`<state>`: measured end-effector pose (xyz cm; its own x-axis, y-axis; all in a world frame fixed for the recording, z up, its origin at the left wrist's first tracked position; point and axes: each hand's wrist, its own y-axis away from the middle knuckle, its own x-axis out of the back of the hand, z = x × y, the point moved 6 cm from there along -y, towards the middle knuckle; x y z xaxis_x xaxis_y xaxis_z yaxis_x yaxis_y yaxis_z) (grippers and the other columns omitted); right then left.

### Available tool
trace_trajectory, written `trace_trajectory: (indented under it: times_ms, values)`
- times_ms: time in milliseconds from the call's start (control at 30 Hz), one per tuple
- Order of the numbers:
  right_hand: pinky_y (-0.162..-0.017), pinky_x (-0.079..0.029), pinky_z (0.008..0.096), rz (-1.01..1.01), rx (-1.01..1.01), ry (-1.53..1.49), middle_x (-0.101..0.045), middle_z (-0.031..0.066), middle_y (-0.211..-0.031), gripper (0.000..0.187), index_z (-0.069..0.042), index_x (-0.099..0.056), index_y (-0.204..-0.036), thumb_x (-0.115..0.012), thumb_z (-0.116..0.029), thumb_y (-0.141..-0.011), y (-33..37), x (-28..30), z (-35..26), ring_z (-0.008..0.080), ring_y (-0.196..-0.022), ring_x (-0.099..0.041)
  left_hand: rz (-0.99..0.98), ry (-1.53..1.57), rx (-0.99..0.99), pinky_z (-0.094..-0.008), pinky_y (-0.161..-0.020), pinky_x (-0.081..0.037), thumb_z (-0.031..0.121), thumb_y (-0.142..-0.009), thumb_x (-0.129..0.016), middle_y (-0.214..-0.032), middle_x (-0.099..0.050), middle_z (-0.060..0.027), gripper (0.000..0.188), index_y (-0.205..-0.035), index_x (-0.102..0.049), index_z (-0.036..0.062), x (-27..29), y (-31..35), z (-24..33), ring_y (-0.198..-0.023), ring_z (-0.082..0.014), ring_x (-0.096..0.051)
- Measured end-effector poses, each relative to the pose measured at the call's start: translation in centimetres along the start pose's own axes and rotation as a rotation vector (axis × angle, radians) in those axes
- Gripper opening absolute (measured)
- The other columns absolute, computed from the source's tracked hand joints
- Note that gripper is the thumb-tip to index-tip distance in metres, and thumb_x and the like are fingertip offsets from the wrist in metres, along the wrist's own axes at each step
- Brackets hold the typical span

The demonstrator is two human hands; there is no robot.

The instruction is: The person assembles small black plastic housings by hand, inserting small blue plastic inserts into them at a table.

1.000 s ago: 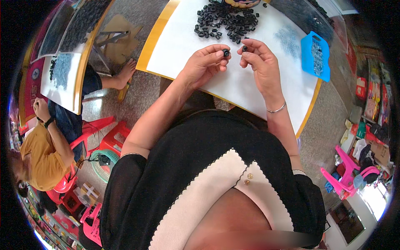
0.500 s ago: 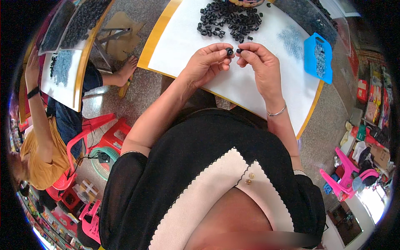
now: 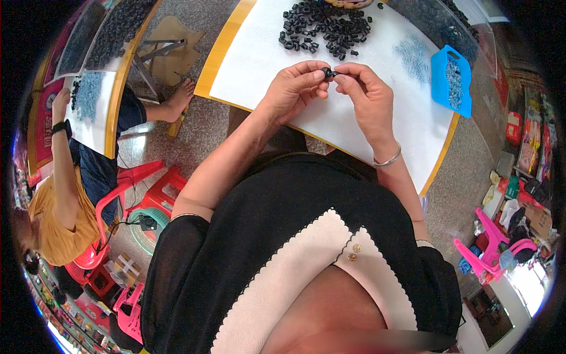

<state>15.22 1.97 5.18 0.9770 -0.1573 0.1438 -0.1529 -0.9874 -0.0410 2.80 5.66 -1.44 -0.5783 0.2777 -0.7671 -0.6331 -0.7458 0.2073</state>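
Observation:
My left hand [image 3: 298, 85] pinches a small round black plastic part [image 3: 326, 72] between thumb and forefinger above the white tabletop [image 3: 247, 65]. Touching that part from the right is a smaller black piece [image 3: 335, 74], gripped by the thumb and forefinger of my right hand [image 3: 368, 97]. Fingertips hide much of both pieces, so I cannot tell how far one sits in the other. Just beyond my hands lies a pile of small black parts [image 3: 330, 29]. Small clear bluish pieces [image 3: 413, 59] are spread at the right.
A blue plastic tray [image 3: 439, 88] of clear pieces stands at the table's right edge. A patterned bowl [image 3: 351, 3] shows at the far edge. To the left, a person in a yellow top [image 3: 65, 215] sits at another table [image 3: 109, 118]. Pink stools [image 3: 492, 245] stand at right.
My two hands have come together, so the small black piece in the right now meets the round part in the left. The person at left has lowered their arm somewhat.

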Motion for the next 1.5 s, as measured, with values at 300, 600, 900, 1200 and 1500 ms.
trace_trajectory:
  times_ms: [300, 600, 900, 1200, 1500]
  values:
    - [-0.062, -0.048, 0.0282, 0.002, 0.385, 0.451, -0.062, 0.0088, -0.082, 0.009, -0.003, -0.061, -0.091, -0.061, -0.005, -0.082, 0.4, -0.4, -2.3, 0.0196, -0.070, -0.060, 0.042, -0.066, -0.026, -0.0228, -0.067, -0.050, 0.011, -0.087, -0.058, -0.087, -0.061, -0.0075, 0.024, -0.107, -0.055, -0.0029, 0.1, 0.0, -0.2, -0.072, -0.0120, -0.058]
    - [-0.066, -0.050, 0.0329, -0.005, 0.551, 0.508, -0.062, 0.0100, -0.084, 0.012, -0.003, -0.060, -0.092, -0.060, -0.002, -0.080, 0.8, -0.8, -2.1, 0.0245, -0.075, -0.061, 0.064, -0.128, -0.026, -0.0232, -0.065, -0.051, 0.007, -0.087, -0.058, -0.089, -0.063, -0.0093, 0.024, -0.107, -0.056, -0.0057, 0.1, 0.2, -0.4, -0.070, -0.0127, -0.059]
    - [-0.065, -0.050, 0.0323, -0.132, 0.599, 0.550, -0.062, 0.0100, -0.084, 0.014, -0.002, -0.059, -0.090, -0.064, -0.004, -0.077, 0.4, 0.0, -1.4, 0.0252, -0.076, -0.061, 0.088, -0.252, 0.021, -0.0239, -0.066, -0.051, 0.008, -0.088, -0.057, -0.087, -0.062, -0.0094, 0.026, -0.109, -0.055, -0.0066, -0.2, 0.3, -0.1, -0.069, -0.0131, -0.059]
    - [-0.062, -0.049, 0.0292, -0.126, 0.453, 0.418, -0.061, 0.0086, -0.080, 0.013, -0.003, -0.060, -0.089, -0.065, -0.007, -0.078, 0.4, 0.1, -1.2, 0.0214, -0.070, -0.060, 0.053, -0.257, 0.071, -0.0231, -0.066, -0.050, 0.011, -0.089, -0.056, -0.082, -0.062, -0.0069, 0.027, -0.111, -0.055, -0.0047, -0.1, 0.5, -0.2, -0.067, -0.0121, -0.059]
    - [-0.061, -0.049, 0.0305, -0.108, 0.595, 0.499, -0.060, 0.0082, -0.078, 0.015, -0.004, -0.060, -0.088, -0.067, -0.009, -0.076, 0.3, -0.4, -1.4, 0.0225, -0.070, -0.060, 0.047, -0.202, 0.087, -0.0231, -0.066, -0.050, 0.012, -0.089, -0.056, -0.081, -0.061, -0.0063, 0.027, -0.110, -0.055, -0.0038, -0.1, 0.4, -0.3, -0.067, -0.0117, -0.059]
